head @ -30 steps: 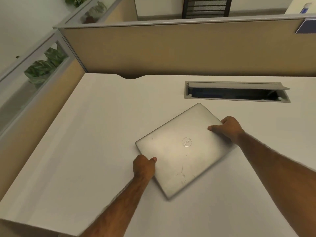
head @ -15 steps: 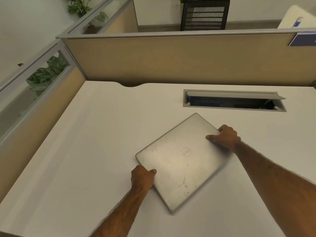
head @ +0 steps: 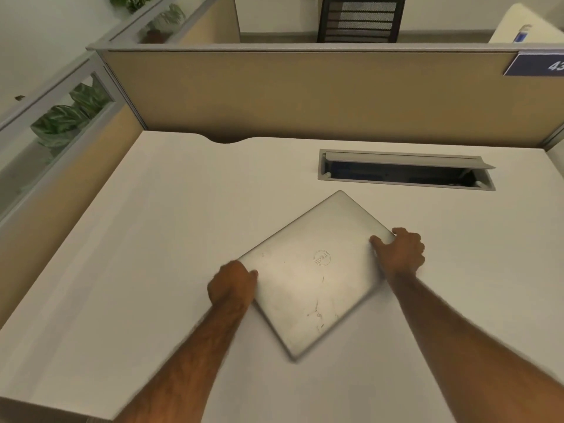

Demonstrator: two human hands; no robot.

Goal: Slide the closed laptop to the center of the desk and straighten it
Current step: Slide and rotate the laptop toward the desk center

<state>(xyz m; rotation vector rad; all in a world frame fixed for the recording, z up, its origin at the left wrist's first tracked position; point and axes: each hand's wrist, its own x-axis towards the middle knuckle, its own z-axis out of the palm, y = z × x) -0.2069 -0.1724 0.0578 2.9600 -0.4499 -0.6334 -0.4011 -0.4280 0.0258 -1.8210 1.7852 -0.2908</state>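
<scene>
**Inspector:** Although the closed silver laptop with the round embossed logo (head: 316, 271) lies roughly mid-desk, it sits skewed, one corner pointing at the recessed grey cable tray with its flap raised (head: 406, 170) and the opposite corner pointing back toward the person.

**Assistant:** And its long axis?

**Inspector:** It runs diagonally, from near-left up to far-right, well off parallel with the tan fabric partition (head: 305, 93). The laptop lies flat on the matte white desk (head: 152, 239), directly ahead of both forearms and between the hands.

**Assistant:** State of the hands?

**Inspector:** The left hand (head: 233, 285) is curled over the left corner, thumb on the lid, gripping the edge. The right hand (head: 401, 251) clasps the right corner, thumb on top, fingers wrapped round the far edge. Neither is nearer in any useful sense; each has a corner, at opposite ends of the long axis.

**Assistant:** What does straightening call for?

**Inspector:** In my judgement, a clockwise turn as seen from above: left hand pushing away, right hand drawing back, until the long edges run square to the partition.

**Assistant:** Surfaces?

**Inspector:** Lid is brushed metal, thin, rounded at the corners, marked with dark scuffs toward the near corner. The desk is smooth laminate, so it should slide readily. Motion blur softens the near corner; I cannot judge the edge finish there.
</scene>
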